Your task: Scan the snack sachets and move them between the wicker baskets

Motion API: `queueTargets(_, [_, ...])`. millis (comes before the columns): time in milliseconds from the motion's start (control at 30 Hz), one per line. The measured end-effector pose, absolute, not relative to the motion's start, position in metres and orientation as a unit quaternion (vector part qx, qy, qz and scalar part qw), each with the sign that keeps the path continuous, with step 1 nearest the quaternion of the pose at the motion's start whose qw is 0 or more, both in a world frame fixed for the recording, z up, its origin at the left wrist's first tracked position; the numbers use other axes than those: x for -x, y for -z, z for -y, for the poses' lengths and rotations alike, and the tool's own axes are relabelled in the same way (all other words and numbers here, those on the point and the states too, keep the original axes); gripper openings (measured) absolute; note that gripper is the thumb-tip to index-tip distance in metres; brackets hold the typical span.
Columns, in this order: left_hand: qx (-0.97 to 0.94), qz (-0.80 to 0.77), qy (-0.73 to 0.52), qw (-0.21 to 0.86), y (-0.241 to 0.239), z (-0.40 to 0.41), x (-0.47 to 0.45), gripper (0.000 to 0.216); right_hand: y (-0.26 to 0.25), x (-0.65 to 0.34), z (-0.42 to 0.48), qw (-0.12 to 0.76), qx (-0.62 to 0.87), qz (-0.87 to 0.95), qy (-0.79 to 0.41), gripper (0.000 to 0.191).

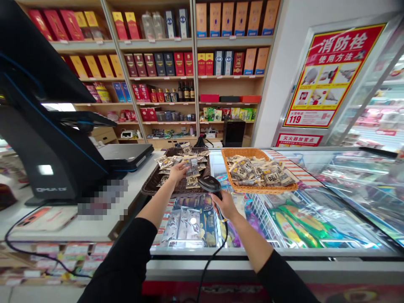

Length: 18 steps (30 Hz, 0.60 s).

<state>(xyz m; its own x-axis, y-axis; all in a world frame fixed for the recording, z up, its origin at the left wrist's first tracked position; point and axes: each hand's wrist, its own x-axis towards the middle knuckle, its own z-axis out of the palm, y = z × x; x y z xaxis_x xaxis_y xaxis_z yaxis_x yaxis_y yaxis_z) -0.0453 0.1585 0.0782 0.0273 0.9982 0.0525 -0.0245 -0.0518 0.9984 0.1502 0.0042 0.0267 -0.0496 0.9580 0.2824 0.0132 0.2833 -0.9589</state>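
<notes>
A dark brown wicker basket (151, 183) with several small snack packets stands on the freezer's glass top. Over it, my left hand (178, 171) is closed with its fingertips on one snack packet (192, 166), whose printed side faces me. My right hand (226, 203) grips the handle of a black barcode scanner (209, 183), its head near the basket's right front corner and pointing left. The scanner's cable hangs down towards me. To the right, an orange wicker basket (232, 181) carries a heap of similar packets.
Under the glass of the chest freezer (277, 251) lie bagged goods in wire baskets. A counter (126, 202) on the left bears a checkout terminal (59, 139) and a flat black scale (126, 153). Behind are shelves (158, 44) of boxes and bottles. A red poster (334, 75) hangs at right.
</notes>
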Motion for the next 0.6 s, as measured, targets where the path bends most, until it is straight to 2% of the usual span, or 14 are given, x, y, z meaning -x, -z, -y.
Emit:
queueTargets(233, [-0.518,-0.473,-0.505,0.503,-0.079,-0.157,0.044,0.052,-0.029,-0.149,-0.002,0.55,0.411,0.577,-0.442,0.031])
queueTargets(400, [-0.527,-0.492,-0.497,0.483,-0.077,-0.158,0.046,0.057,-0.026,-0.149,-0.005,0.56,0.403,0.568,-0.45,0.033])
queueTargets(500, [-0.553,-0.502,-0.492,0.446,-0.078,-0.159,0.047,0.057,-0.024,-0.157,-0.009,0.596,0.39,0.544,-0.443,0.036])
queueTargets(600, [-0.62,-0.49,-0.466,0.399,-0.087,-0.16,0.037,0.049,-0.025,-0.18,-0.011,0.679,0.384,0.486,-0.394,0.037])
